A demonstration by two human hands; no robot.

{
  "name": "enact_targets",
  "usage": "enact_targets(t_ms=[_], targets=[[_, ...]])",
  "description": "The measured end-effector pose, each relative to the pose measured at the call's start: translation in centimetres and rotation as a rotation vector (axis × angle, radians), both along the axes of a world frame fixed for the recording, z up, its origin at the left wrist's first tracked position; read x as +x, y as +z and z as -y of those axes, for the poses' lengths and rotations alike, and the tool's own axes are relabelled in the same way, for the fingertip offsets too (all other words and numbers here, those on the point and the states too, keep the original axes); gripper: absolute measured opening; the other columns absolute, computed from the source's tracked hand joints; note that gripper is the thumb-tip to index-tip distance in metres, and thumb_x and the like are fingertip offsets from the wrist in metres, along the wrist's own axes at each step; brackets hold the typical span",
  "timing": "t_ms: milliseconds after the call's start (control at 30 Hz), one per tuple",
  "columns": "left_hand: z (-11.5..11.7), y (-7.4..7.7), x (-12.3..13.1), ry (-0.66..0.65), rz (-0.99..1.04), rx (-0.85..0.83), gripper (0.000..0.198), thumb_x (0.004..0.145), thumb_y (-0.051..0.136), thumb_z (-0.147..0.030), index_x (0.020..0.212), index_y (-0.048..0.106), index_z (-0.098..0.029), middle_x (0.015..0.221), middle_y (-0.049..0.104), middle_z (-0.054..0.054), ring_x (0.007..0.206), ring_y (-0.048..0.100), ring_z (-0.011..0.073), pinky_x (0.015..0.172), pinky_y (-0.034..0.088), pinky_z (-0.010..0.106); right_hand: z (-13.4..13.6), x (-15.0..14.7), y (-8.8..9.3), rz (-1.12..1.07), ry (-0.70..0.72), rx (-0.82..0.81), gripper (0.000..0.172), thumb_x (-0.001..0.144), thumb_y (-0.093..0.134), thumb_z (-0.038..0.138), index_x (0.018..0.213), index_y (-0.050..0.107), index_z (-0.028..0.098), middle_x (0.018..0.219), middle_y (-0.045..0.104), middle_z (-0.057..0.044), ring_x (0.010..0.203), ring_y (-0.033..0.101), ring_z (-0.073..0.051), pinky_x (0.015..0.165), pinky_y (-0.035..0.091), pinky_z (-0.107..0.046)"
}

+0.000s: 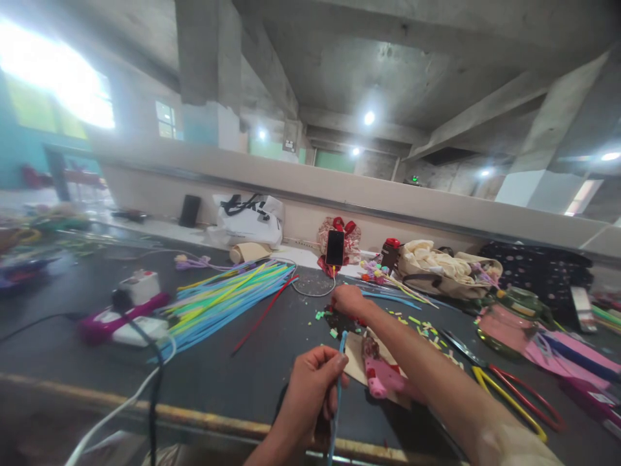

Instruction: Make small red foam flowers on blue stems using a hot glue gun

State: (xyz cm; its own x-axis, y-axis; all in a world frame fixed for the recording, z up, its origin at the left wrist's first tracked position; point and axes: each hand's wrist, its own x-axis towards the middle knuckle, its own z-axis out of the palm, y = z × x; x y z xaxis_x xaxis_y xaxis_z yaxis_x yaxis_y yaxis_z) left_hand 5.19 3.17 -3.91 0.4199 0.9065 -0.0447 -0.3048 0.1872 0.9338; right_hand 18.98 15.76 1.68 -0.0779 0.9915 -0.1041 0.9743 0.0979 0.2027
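My left hand is near the table's front edge, its fingers pinched shut on a thin blue stick held upright. My right hand reaches forward across the dark table, closed, knuckles up, resting among small coloured cut pieces; what it holds, if anything, is hidden. A pink glue gun lies on a piece of cardboard under my right forearm. A fan of blue, green and yellow sticks lies to the left, with a red stick beside it.
A power strip with plugs and cables sits at the left. A phone stands propped at the back, between a white bag and a beige bag. Scissors with yellow and red handles and pink material lie at the right.
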Motion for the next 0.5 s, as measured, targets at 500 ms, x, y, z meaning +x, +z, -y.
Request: enact_targets(t_ms=[500], targets=[[0.4, 0.9, -0.2, 0.031, 0.048, -0.045, 0.028, 0.062, 0.064, -0.04, 0.057, 0.052, -0.015, 0.038, 0.054, -0.006, 0.02, 0.034, 0.0022, 0.022, 0.02, 0.013, 3.4, 2.0, 4.1, -0.58, 0.082, 0.183, 0.018, 0.085, 0.047, 0.025, 0.094, 0.056, 0.013, 0.087, 0.061, -0.003, 0.072, 0.059, -0.013, 0.063, 0.049, -0.03]])
